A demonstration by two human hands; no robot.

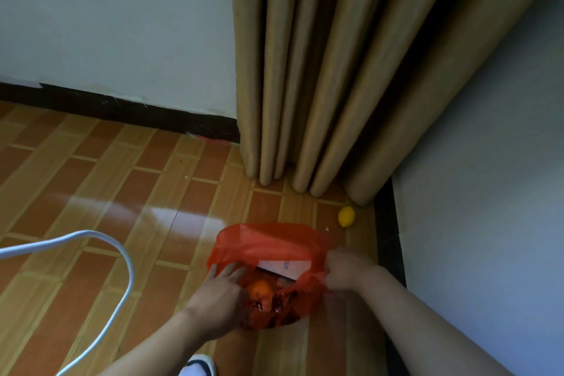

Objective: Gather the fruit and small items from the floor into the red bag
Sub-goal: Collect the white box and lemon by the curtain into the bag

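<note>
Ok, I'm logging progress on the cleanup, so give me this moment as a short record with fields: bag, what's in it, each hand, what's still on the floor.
bag: red bag on the floor, mouth open
inside: orange and a white card
left hand: left hand at the bag's left edge, fingers reaching in
right hand: right hand grips the bag's right edge
still out: lemon near the curtain
also on floor: white cable

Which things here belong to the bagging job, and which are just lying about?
Job: red bag, gripped by the right hand with the left hand at its mouth; orange and white card inside; lemon on the floor.

Bystanders: white cable, curtain, shoe.
</note>
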